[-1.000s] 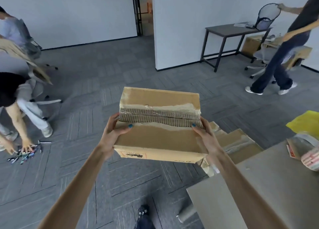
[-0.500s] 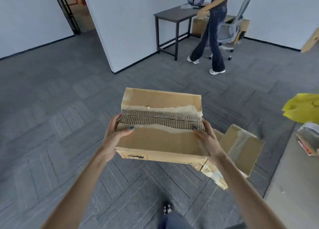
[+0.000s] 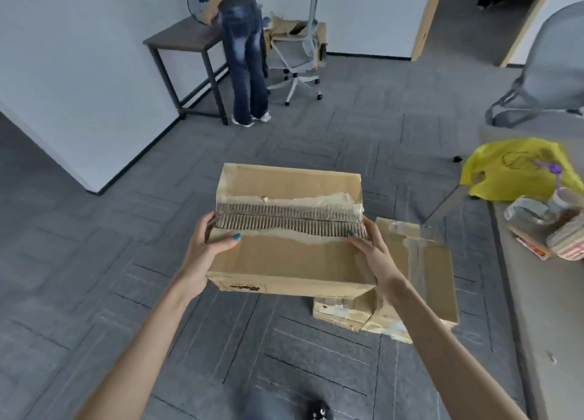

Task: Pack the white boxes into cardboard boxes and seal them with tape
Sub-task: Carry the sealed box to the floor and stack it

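1 cardboard box (image 3: 286, 263), grey carpet (image 3: 94, 261), white wall (image 3: 79, 56)

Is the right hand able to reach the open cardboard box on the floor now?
Probably not yet: the right hand grips the torn cardboard box with the left hand. The open cardboard box lies just below it, nothing between.
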`<state>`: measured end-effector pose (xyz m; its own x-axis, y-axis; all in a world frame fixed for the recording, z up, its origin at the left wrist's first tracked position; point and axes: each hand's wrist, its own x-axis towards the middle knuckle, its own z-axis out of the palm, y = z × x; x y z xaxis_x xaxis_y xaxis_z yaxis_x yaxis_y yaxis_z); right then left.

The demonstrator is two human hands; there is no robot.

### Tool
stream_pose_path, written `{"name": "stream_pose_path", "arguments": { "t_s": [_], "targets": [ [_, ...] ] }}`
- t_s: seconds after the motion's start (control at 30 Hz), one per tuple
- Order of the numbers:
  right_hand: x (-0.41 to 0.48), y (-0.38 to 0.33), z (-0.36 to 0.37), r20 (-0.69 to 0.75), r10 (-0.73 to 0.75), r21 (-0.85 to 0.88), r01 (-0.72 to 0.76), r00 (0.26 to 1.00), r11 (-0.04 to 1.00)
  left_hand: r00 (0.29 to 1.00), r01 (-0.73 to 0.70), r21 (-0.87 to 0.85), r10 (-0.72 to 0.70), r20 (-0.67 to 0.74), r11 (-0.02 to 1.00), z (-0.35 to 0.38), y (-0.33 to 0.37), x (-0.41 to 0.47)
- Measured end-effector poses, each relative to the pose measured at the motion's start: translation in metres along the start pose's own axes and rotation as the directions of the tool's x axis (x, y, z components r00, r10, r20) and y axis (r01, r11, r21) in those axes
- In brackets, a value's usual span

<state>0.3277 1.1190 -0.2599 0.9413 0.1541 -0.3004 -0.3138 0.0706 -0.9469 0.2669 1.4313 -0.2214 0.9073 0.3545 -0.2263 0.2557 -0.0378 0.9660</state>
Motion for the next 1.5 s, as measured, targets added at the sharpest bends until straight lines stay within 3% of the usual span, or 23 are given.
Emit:
{"name": "stream_pose_path", "arguments": {
  "t_s": [0.17, 0.33, 0.57, 0.77, 1.23, 1.5],
  "targets": [
    [0.038, -0.005, 0.025, -0.184, -0.015, 0.081, 0.03, 0.983, 0.996, 0.977, 0.013, 0.047, -0.023, 0.211, 0.999, -0.004, 0.012, 0.108],
    [0.066, 0.0, 0.065, -0.374, -0.014, 0.164, 0.081, 0.927, 0.983, 0.904, -0.039, 0.122, -0.017, 0.427, 0.992, -0.005, 0.031, 0.209],
    [0.092, 0.027, 0.117, -0.627, 0.047, 0.258, 0.151, 0.778, 0.954, 0.739, -0.146, 0.181, -0.014, 0.674, 0.973, 0.02, 0.049, 0.31],
    [0.108, 0.039, 0.122, -0.773, 0.113, 0.298, 0.2, 0.624, 0.933, 0.558, -0.183, 0.236, -0.097, 0.824, 0.954, 0.081, 0.051, 0.363],
    [0.162, 0.085, 0.106, -0.909, 0.277, 0.381, 0.352, 0.312, 0.855, 0.205, -0.376, 0.29, -0.226, 0.952, 0.88, 0.249, 0.021, 0.436],
    [0.177, 0.127, 0.12, -0.918, 0.368, 0.396, 0.38, 0.145, 0.836, 0.013, -0.388, 0.323, -0.345, 0.938, 0.863, 0.306, -0.027, 0.445]
  ]
}}
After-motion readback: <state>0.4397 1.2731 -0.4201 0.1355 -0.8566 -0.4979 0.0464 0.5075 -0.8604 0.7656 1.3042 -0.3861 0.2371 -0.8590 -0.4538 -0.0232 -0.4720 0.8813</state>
